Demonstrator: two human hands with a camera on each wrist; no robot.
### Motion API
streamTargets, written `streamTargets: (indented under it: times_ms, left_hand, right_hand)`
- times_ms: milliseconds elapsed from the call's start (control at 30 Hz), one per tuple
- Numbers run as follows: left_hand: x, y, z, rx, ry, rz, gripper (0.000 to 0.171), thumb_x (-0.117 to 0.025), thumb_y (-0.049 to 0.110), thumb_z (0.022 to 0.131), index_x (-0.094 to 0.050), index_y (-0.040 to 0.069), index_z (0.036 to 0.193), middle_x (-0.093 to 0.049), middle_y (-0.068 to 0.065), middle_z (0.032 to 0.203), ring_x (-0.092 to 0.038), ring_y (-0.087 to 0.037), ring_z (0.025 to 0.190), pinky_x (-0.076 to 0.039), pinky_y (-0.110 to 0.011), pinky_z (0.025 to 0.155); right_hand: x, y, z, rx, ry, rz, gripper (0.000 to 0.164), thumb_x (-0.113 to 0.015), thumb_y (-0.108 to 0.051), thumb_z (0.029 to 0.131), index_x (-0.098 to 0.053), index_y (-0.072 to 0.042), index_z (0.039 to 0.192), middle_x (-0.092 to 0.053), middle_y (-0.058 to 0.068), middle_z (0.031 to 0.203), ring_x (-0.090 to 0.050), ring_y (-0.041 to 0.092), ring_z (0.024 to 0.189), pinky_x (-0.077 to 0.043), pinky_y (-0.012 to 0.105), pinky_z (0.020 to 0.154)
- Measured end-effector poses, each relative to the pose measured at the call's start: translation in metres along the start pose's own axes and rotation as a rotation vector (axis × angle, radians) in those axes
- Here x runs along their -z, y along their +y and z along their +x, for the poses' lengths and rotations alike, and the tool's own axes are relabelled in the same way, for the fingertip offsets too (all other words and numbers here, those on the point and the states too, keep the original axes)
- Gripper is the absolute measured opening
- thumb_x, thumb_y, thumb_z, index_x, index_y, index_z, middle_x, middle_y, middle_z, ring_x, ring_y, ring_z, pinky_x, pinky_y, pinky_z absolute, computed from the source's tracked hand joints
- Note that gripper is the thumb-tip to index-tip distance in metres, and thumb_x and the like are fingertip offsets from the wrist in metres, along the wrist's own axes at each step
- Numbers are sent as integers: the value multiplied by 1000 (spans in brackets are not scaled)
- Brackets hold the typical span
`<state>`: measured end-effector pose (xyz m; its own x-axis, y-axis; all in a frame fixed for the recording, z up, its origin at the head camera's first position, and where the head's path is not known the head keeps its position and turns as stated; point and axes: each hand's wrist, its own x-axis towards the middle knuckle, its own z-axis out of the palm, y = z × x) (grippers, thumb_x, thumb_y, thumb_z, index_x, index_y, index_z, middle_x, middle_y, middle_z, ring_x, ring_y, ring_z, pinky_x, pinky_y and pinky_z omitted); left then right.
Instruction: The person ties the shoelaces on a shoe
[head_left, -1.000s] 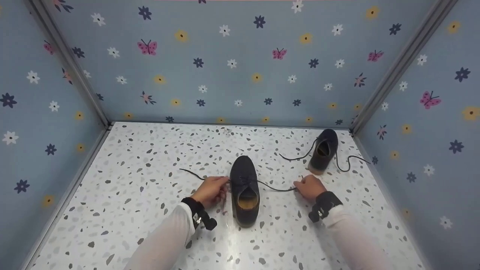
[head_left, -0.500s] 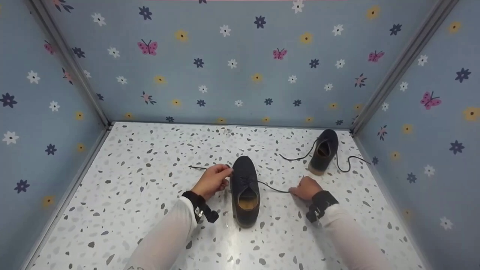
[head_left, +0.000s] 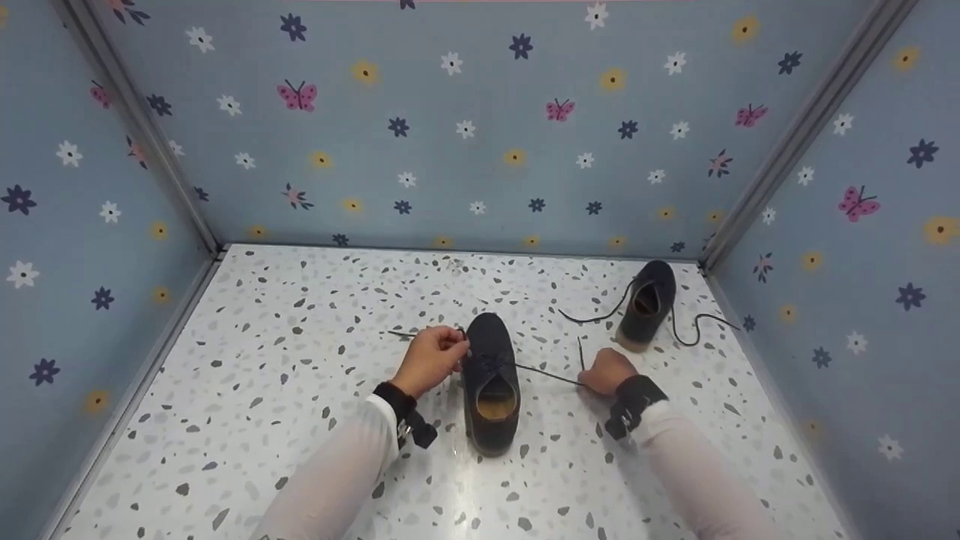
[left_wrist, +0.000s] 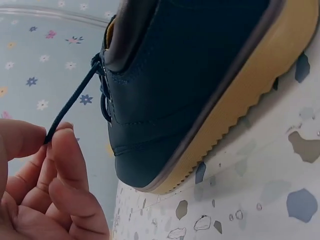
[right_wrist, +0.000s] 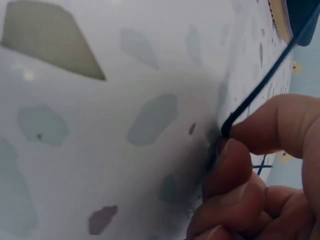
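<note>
A dark navy lace-up shoe (head_left: 491, 420) stands on the floor between my hands, toe toward the back wall. At its left side my left hand (head_left: 431, 360) pinches one shoelace (left_wrist: 75, 97) between thumb and fingertip; the lace's loose end pokes out left of the hand. My right hand (head_left: 607, 371), off to the right and low by the floor, pinches the other shoelace (head_left: 547, 373). That lace runs nearly straight from the shoe's eyelets to the fingers, its free end sticking up beyond them. In the right wrist view the lace (right_wrist: 270, 75) bends at the thumb tip.
A second dark shoe (head_left: 641, 322) stands at the back right, its untied laces (head_left: 600, 319) spread to both sides. Flower-patterned panels (head_left: 480, 150) enclose the speckled white floor (head_left: 337, 450) at the back, left and right.
My left hand has moved up and slightly right along the shoe, drawing its lace along. My right hand has shifted a little left, and its lace now runs straighter with the end raised.
</note>
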<state>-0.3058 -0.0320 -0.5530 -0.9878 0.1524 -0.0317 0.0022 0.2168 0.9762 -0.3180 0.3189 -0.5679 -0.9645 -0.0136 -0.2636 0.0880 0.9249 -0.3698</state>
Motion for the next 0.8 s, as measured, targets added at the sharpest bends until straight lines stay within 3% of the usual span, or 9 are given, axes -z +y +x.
streamTargets:
  times_ms: [67,167,300,400,667,800]
  left_hand:
    - [0,0,-2,-23,13,73,9,-71,12,97,-74,3,99,-78,-14,91,-68,-18,68,-56,-25,63]
    - [0,0,-4,-70,37,194,13,-72,15,96,-78,6,103,-78,-6,91,-69,-13,74,-58,-29,69]
    - [0,2,-9,-139,59,320,13,-73,19,96,-80,11,103,-79,-2,94,-69,-15,84,-58,-35,79]
    - [-1,3,-12,-177,50,361,11,-73,19,95,-80,12,102,-80,-2,95,-69,-16,84,-57,-35,79]
    - [-7,1,-17,-238,16,366,10,-74,17,95,-81,11,99,-80,-1,93,-65,-9,76,-55,-29,73]
    - [-9,-2,-19,-255,-22,378,12,-73,17,95,-81,10,101,-81,0,94,-68,-10,80,-56,-28,75]
  right_hand:
    - [5,-4,3,-2,16,44,22,-68,-24,83,-70,-4,78,-67,8,74,-57,21,67,-51,36,66]
    - [22,-19,6,-16,60,103,19,-66,-20,86,-67,-9,70,-63,2,66,-56,18,63,-46,31,61]
    - [46,-42,18,77,136,129,34,-62,-17,88,-50,-20,56,-45,-7,53,-43,12,52,-37,28,57]
    - [61,-69,24,156,155,142,36,-62,-16,92,-52,-19,57,-46,-8,52,-45,10,48,-40,28,60]
    - [70,-159,34,363,212,138,12,-62,-14,95,-69,-8,88,-67,4,81,-57,16,70,-47,31,71]
    - [61,-190,33,526,123,148,14,-61,-20,103,-70,-9,103,-67,5,83,-57,14,70,-46,30,71]
